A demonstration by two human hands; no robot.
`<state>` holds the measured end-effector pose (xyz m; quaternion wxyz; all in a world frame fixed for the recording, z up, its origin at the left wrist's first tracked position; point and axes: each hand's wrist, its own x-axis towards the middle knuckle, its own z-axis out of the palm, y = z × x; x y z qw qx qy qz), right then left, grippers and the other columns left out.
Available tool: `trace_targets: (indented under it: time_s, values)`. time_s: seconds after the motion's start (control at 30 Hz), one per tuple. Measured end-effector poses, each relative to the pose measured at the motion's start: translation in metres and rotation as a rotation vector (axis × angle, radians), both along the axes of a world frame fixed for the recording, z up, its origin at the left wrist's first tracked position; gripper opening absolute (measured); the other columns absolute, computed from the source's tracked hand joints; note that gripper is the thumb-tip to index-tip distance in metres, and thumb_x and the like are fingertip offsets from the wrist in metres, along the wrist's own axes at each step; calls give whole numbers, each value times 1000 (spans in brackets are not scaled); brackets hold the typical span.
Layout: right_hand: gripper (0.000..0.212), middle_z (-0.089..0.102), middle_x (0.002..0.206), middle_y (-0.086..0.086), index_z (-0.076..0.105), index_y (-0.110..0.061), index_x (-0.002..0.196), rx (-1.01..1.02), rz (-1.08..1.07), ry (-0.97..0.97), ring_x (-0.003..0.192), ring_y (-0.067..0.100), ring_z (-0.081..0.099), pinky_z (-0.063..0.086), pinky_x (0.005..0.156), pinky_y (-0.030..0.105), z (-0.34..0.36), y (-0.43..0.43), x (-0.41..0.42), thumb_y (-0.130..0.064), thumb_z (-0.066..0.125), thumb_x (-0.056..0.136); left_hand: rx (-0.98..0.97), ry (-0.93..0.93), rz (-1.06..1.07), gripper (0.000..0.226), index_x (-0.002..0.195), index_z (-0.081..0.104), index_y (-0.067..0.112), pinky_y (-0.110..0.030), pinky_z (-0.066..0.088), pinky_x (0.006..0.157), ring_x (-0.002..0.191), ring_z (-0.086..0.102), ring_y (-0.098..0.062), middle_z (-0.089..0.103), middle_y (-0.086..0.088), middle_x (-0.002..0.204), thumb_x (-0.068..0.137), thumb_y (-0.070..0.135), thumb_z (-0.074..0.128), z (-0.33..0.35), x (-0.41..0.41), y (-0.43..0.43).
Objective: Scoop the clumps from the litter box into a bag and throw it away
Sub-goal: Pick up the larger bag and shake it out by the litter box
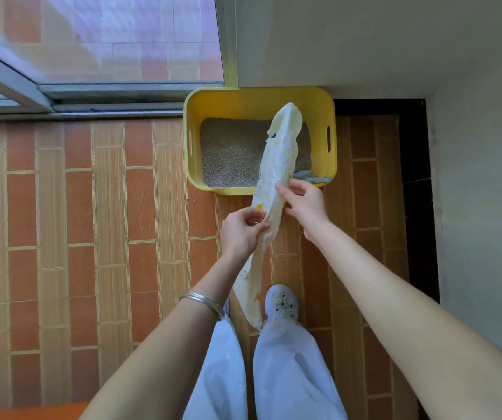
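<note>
While the left grip (pixel 242 230) pinches one long edge of the bag (pixel 280 153) between thumb and curled fingers, the right grip (pixel 304 201) pinches the opposite edge a little higher in the frame. Both are clamped on the bag and on nothing else.

Bag: cream plastic with yellow print, flattened into a long strip running from upper centre to lower centre of the frame. Its upper end overlaps the litter box (pixel 261 97); its lower end overlaps the white trousers beside the shoe (pixel 283 301).

Litter box: yellow, on the tiled floor (pixel 107 222) at upper centre, set against the wall (pixel 364 40) and next to the sliding-door track. Grey litter (pixel 231 153) covers its base. A pale scoop (pixel 313 178) lies untouched in its lower-right corner.

Assessment: the step in hand appears to be opening the bag; scooping is judged not yet begun. To do it well, locate the open end, rub the two layers apart at the edge, then draw the grips sideways to form a wide mouth. The mouth is best held close over the box so spills land in the litter. The film looks thin and may tear under a hard pull.

Not determinable: which end of the bag is the mouth; whether clumps are present, as the litter surface reads uniform; the printed text, which is too small. The bag hides part of the litter and the scoop's head. The left grip's fingertips sit behind the film.
</note>
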<state>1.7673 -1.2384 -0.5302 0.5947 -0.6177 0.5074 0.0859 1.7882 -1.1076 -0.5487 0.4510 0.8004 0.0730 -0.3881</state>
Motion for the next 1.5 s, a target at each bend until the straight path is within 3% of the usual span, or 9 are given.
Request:
trace_targets:
  time_s: [0.1,0.33,0.47,0.6,0.7,0.83,1.07,1.3,1.5]
  values:
    - [55,60,119,10,52,-6,121,8,-43,53,108,24,59,48,94,46,-6,-1,15,-27,75,76,7,-29,-8,29,68,65,34,-39,53,84,73,66,-13,68,5,71,73,9,78,1,-6,2]
    - [15,67,96,12,60,-2,91,-169,-23,138,90,28,63,52,80,42,-12,4,23,-8,63,78,6,20,-43,23,73,68,30,-36,53,84,76,66,-14,70,4,75,74,9,77,-1,-5,3]
    - [18,57,75,-1,50,-14,72,-151,-88,73,78,21,55,47,74,37,-12,7,11,-6,64,78,-75,153,-34,21,96,72,24,-23,47,86,91,63,-10,72,3,97,79,13,71,1,5,0]
    - [23,52,70,-4,48,-16,69,-147,-58,-14,73,17,49,41,69,34,-10,13,-1,-8,67,78,-139,74,50,33,114,67,9,-26,47,94,102,63,-13,68,-6,114,82,17,72,7,29,-11]
    - [21,53,70,-3,50,-13,71,-144,-74,-66,71,15,48,38,68,30,-9,20,-7,-7,69,78,-146,-5,46,41,114,65,11,-11,47,78,85,62,1,67,-1,111,78,25,77,14,44,-27]
    - [30,51,67,-7,46,-18,64,-107,-98,-115,63,5,45,35,58,19,-6,29,-10,-4,69,77,-3,-79,64,47,110,65,19,-28,49,85,90,61,-6,65,8,104,71,39,80,21,58,-52]
    - [18,52,66,2,50,-4,76,11,-68,-188,61,7,45,35,50,12,-3,30,-16,0,67,80,213,-61,131,17,94,72,27,-23,42,74,94,66,-14,73,7,96,78,32,74,21,61,-61]
    - [9,60,106,9,59,-11,95,360,-258,-212,104,18,55,43,97,39,7,5,-6,-6,53,90,62,-10,229,11,82,74,24,-38,52,87,88,69,-20,74,-1,89,73,24,79,14,52,-41]
    - [29,59,109,-1,55,-20,102,251,-148,-86,108,17,54,45,96,42,19,-13,33,-40,63,84,13,-23,221,12,81,75,18,-42,52,84,82,70,-23,74,-6,79,71,23,81,13,35,-35]
